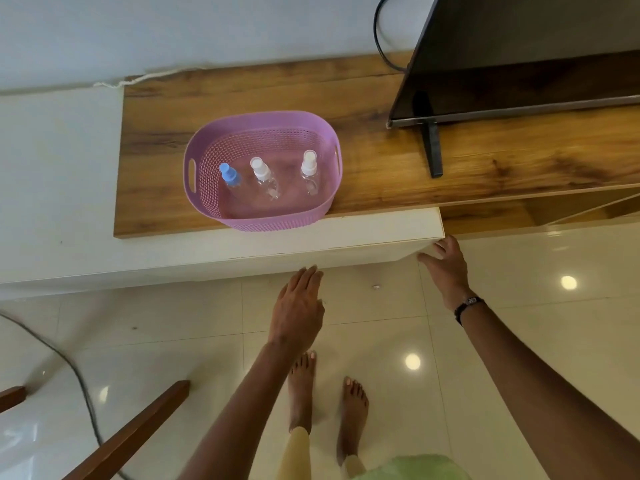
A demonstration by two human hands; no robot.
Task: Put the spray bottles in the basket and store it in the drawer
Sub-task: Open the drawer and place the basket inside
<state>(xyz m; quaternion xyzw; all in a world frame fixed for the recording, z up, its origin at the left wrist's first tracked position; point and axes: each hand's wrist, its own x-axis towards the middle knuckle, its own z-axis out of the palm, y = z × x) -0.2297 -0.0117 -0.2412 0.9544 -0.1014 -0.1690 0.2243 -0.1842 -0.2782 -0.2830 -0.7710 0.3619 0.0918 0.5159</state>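
Note:
A purple perforated basket [204,157] stands on the wooden cabinet top [381,161], near its front edge. Three clear spray bottles stand upright inside it: one with a blue cap [230,176], and two with white caps [261,173] [309,166]. Below the top runs the white drawer front [311,242], which looks shut. My left hand [298,306] hovers flat and empty in front of the drawer front, fingers near its lower edge. My right hand [445,266] is spread at the drawer front's right corner, fingertips touching or close to it.
A television [519,57] on a black stand leg [433,147] fills the right part of the top, with a black cable [379,36] behind. An open shelf [571,206] lies to the right of the drawer. Wooden furniture legs [131,434] and a floor cable [69,362] sit lower left.

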